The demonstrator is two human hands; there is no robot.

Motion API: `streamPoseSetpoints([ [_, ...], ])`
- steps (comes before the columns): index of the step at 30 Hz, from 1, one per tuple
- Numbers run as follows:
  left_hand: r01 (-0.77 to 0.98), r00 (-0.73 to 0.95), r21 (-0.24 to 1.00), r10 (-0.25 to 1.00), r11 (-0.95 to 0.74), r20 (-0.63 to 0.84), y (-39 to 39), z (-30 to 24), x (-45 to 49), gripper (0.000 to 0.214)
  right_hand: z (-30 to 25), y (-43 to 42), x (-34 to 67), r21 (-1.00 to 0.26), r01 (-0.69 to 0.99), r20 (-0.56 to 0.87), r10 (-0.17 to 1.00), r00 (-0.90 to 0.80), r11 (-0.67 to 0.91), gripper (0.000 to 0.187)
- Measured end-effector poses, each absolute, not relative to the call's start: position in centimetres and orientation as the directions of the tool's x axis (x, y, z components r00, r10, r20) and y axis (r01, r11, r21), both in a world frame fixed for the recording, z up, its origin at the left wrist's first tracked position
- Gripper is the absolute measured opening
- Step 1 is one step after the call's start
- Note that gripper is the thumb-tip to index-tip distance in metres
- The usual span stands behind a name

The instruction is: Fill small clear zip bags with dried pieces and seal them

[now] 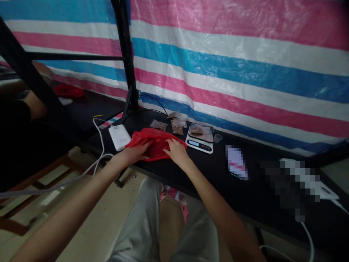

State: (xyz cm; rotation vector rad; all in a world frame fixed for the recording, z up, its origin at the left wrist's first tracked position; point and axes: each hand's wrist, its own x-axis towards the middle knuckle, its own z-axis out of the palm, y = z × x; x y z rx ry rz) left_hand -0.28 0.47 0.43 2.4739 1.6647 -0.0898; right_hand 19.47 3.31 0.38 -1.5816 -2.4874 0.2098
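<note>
In the head view, a red bag (156, 143) is lain on the near edge of a black table (218, 171), between a white power bank (119, 137) and a scale (200, 140). The bag is pressed by both hands: the left hand (136, 153) is laid on its left side with fingers curled into the plastic, and the right hand (176, 151) is set on its right side, fingers bent and pinching a fold. What is inside the bag cannot be told. Behind it, small clear pouches (174, 124) filled with brown matter are seen, and one more such pouch is placed on the scale's pan. A small clear cup (217, 138) is stood just right of the scale.

A white cable (99, 145) is run from the power bank off the table edge. The table is backed by a pink, white and blue striped tarp (231, 54). A black frame post (125, 54) is stood at the left, with a pale floor (109, 218) below.
</note>
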Motion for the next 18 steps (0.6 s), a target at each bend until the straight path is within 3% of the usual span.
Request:
streamPoseSetpoints([
  [4, 0.945, 0.299, -0.035, 0.902, -0.325, -0.310, 1.5, 3.7, 0.1, 0.093, 1.4, 4.0, 20.9, -0.179, 0.895, -0.125, 0.893, -0.433, 0.409, 0.067],
  [7, 0.939, 0.259, -0.120, 0.890, -0.323, -0.375, 1.7, 5.4, 1.4, 0.093, 2.4, 3.7, 21.2, -0.160, 0.889, -0.182, 0.872, -0.454, 0.429, 0.080],
  [9, 0.931, 0.264, -0.142, 0.891, -0.335, -0.368, 1.6, 5.9, 2.2, 0.082, 2.8, 3.4, 21.2, -0.173, 0.874, -0.186, 0.857, -0.481, 0.453, 0.083],
  [12, 0.928, 0.304, -0.126, 0.907, -0.351, -0.290, 1.4, 5.9, 3.2, 0.043, 3.0, 3.1, 21.1, -0.228, 0.827, -0.138, 0.824, -0.550, 0.514, 0.079],
  [14, 0.921, 0.342, -0.139, 0.925, -0.365, -0.167, 1.6, 5.5, 3.7, 0.029, 2.9, 3.1, 21.2, -0.278, 0.794, -0.101, 0.806, -0.583, 0.540, 0.067],
  [16, 0.899, 0.406, -0.155, 0.912, -0.410, -0.059, 2.2, 4.9, 3.9, 0.030, 2.7, 3.2, 21.4, -0.336, 0.765, -0.138, 0.774, -0.617, 0.550, 0.057],
  [18, 0.878, 0.457, -0.122, 0.886, -0.463, -0.080, 3.3, 4.1, 3.7, 0.053, 2.3, 3.4, 21.7, -0.387, 0.743, -0.192, 0.741, -0.644, 0.546, 0.051],
])
